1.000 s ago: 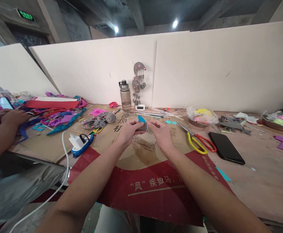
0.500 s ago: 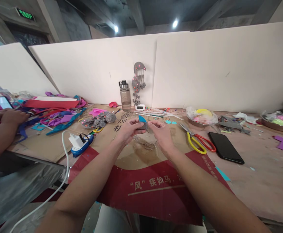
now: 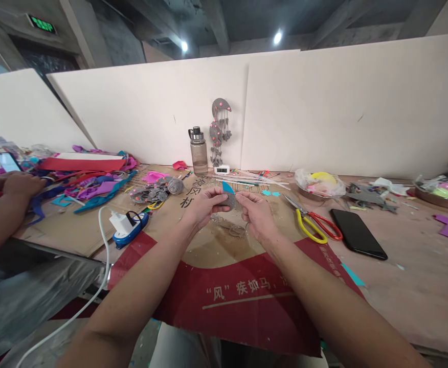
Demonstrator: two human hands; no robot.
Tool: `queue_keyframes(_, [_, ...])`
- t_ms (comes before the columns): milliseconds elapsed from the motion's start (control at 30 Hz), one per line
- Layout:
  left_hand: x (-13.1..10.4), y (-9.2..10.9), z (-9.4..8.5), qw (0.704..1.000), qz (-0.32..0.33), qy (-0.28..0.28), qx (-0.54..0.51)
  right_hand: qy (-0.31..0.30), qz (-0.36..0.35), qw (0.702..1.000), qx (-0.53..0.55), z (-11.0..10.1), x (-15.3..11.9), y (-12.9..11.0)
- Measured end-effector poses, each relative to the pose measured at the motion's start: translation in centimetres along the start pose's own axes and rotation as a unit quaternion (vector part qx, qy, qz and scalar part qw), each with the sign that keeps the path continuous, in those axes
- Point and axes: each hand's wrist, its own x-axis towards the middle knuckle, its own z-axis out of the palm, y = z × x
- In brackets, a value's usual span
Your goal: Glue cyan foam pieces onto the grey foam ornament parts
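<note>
Between thumb and fingers, my left hand holds a small grey felt piece with a blue pointed piece sticking up from it. My right hand is pinched at the right edge of the grey piece; whatever lies between its fingertips is too small to make out. Thin grey thread lies in loops below the hands on the brown paper. Scissors with one yellow and one red handle lie to the right of my right hand.
A black phone lies right of the scissors. Behind my hands stand a bottle and a small white clock. Grey yarn, a power strip and coloured felt scraps are at left, near another person's hand.
The grey piece and its blue tip have shifted slightly right and turned a little. My right hand's fingers have curled in more beside it.
</note>
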Motion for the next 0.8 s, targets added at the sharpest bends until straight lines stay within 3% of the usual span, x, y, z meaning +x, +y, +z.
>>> queue_keyframes(167, [0.0, -0.3, 0.2, 0.999, 0.036, 0.014, 0.019, -0.014, 0.025, 0.999, 0.016, 0.1, -0.2, 0.1])
queue_keyframes(333, [0.0, -0.8, 0.6, 0.988, 0.086, 0.082, 0.096, -0.004, 0.021, 1.0, 0.015, 0.4, -0.3, 0.4])
queue_keyframes(600, [-0.6, -0.4, 1.6, 0.983, 0.112, 0.016, 0.146, 0.021, 0.002, 1.0, 0.01, 0.5, -0.1, 0.6])
queue_keyframes(800, [-0.4, -0.9, 1.5, 0.975, 0.132, 0.04, 0.171, 0.022, 0.016, 0.999, 0.022, 0.6, -0.2, 0.7])
